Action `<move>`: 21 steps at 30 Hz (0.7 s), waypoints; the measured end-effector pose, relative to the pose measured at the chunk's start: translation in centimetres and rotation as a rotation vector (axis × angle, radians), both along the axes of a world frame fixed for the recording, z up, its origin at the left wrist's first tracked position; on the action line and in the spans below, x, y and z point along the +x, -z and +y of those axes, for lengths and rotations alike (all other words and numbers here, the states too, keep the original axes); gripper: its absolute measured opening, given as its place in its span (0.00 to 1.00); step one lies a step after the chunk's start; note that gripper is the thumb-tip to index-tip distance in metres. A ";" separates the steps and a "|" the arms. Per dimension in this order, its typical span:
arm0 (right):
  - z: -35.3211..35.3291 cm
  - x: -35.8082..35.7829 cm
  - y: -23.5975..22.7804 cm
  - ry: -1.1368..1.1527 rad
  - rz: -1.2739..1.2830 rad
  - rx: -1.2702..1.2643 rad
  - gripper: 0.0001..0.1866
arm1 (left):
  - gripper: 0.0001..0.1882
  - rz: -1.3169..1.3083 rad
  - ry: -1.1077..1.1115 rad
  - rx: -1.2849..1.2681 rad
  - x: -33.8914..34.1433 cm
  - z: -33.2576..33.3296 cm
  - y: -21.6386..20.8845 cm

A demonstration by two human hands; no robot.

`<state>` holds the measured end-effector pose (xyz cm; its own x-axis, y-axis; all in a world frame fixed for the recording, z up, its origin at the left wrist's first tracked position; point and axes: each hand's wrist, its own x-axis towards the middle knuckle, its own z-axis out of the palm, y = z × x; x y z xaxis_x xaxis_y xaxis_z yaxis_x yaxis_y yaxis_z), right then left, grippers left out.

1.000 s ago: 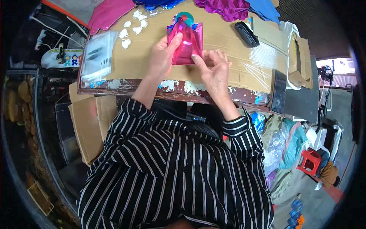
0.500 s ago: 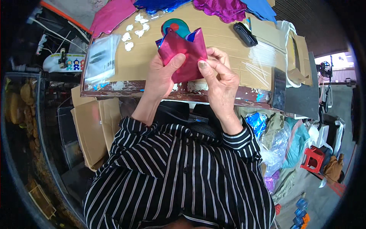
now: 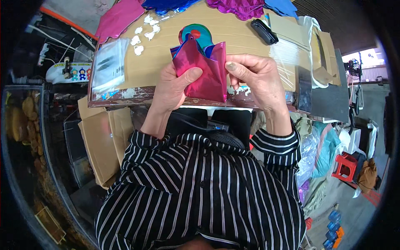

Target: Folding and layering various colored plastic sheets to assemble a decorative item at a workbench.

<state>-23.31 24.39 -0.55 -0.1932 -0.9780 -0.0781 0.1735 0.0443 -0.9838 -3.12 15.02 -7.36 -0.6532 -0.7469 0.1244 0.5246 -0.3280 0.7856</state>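
A shiny magenta foil sheet, folded, with blue foil showing at its upper edges, is held upright over the table's near edge. My left hand is closed on its left side, thumb across the front and fingers behind. At the sheet's right edge, my right hand is closed, thumb and forefinger pinched together at the foil. The pinch itself is small to see. Just beyond the foil is a round green-blue thing with a red centre, partly hidden by the sheet.
On the cardboard-covered table lie small white pieces, clear plastic bags, a black case-like object and thin white sticks. Magenta foil and blue foil line the far edge. A red stool stands right.
My right hand has moved right, from the front of the foil to its right edge. The foil hangs straighter and flatter, with its lower part dropped. My left hand keeps its grip.
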 end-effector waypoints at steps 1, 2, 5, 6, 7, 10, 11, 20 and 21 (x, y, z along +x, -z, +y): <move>0.0 0.0 0.0 -0.007 0.021 -0.004 0.12 | 0.18 -0.017 -0.001 -0.009 0.0 0.0 0.0; 0.0 -0.1 0.0 -0.014 0.042 -0.008 0.12 | 0.18 -0.033 -0.002 -0.017 0.1 0.0 0.0; 0.1 -0.4 -0.1 -0.031 0.084 0.015 0.11 | 0.18 -0.061 0.005 -0.028 0.1 -0.1 0.2; 0.1 -0.5 -0.1 -0.039 0.104 0.027 0.11 | 0.19 -0.070 0.013 -0.029 0.1 -0.1 0.3; 0.1 -0.4 -0.1 -0.037 0.104 0.027 0.11 | 0.19 -0.080 0.022 -0.031 0.1 -0.1 0.4; 0.0 -0.1 -0.3 -0.049 0.102 0.014 0.06 | 0.17 -0.088 0.017 -0.033 -0.1 0.2 0.1; 0.1 0.1 -0.4 -0.047 0.102 0.014 0.06 | 0.16 -0.092 0.014 -0.034 -0.3 0.4 0.0; 0.1 1.2 -0.7 0.056 0.230 -0.015 0.10 | 0.17 -0.125 0.014 -0.019 -0.8 0.7 -0.6; -0.1 1.1 -0.5 0.055 0.246 -0.036 0.11 | 0.16 -0.129 0.016 -0.018 -0.9 0.8 -0.6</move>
